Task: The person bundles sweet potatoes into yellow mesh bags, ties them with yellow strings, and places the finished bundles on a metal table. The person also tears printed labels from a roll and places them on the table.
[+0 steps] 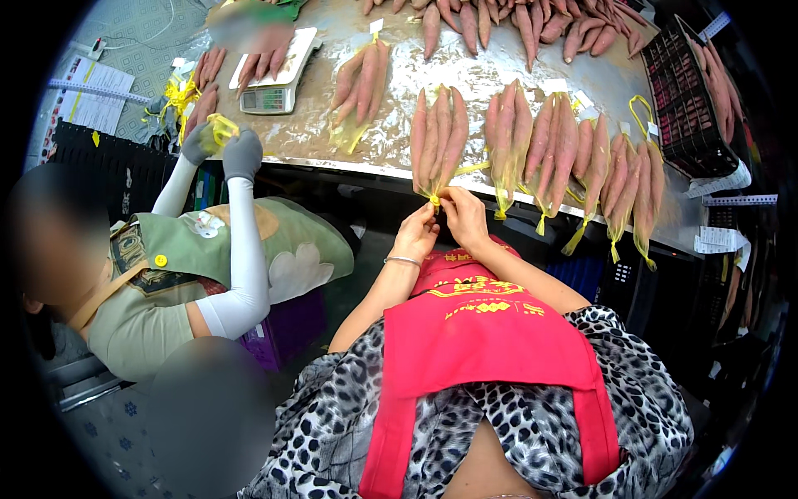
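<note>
In front of me a yellow net bag of sweet potatoes (439, 137) lies at the table's near edge, its gathered yellow end hanging toward me. My left hand (416, 233), with a bracelet at the wrist, pinches that knotted end from the left. My right hand (464, 218) grips the same knot from the right, fingers closed. A row of similar filled bags (550, 145) lies to the right, tails over the edge, some with white tags. Another bag (362, 79) lies farther back on the left.
Loose sweet potatoes (532, 25) cover the back of the metal table (324, 150). A scale (266, 100) sits back left. A black crate (677, 96) holds more at right. A co-worker (133, 324) in grey gloves sits close at my left, holding yellow netting (220, 130).
</note>
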`<state>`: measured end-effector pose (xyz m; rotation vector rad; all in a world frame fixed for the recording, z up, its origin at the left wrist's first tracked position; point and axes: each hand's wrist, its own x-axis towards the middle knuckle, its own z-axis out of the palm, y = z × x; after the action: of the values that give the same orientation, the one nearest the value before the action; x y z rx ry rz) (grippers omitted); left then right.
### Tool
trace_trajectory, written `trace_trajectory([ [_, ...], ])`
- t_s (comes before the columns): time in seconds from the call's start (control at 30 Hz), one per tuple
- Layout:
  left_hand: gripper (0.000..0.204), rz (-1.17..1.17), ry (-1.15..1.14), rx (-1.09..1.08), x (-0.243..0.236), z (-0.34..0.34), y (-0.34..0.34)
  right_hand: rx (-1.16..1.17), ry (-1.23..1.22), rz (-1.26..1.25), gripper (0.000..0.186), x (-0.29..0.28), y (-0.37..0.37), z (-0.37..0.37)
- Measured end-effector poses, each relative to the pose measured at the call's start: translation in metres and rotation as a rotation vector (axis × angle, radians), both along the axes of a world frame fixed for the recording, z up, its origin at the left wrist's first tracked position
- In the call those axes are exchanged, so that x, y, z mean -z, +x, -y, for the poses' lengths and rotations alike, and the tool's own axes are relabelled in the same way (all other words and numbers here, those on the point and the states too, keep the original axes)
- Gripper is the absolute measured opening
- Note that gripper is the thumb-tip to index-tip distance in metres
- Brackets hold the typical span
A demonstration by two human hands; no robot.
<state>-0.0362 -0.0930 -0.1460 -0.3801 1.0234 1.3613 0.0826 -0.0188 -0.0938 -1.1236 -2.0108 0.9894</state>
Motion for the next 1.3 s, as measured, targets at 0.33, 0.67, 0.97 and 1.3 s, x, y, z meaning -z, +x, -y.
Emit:
trace_trajectory([
  [0.33, 0.010, -0.395, -0.011, 0.012, -0.014, -0.009, 0.014, -0.092, 0.106, 0.344, 0.014, -0.003, 0.000, 0.001],
  [0.67, 0.011, -0.594, -0.043, 0.082, -0.014, -0.010, 0.010, -0.098, 0.164, 0.401, 0.021, -0.009, -0.009, -0.004],
  [0.97, 0.009, -1.425, 0.183, 0.268, 0.006, 0.004, -0.007, 0.047, -0.119, 0.266, 0.026, -0.012, -0.015, -0.009],
  [1.3, 0.018, -0.732, 0.104, 0.154, -0.003, 0.002, 0.002, 0.185, -0.236, 0.043, 0.018, 0.032, -0.017, 0.012],
])
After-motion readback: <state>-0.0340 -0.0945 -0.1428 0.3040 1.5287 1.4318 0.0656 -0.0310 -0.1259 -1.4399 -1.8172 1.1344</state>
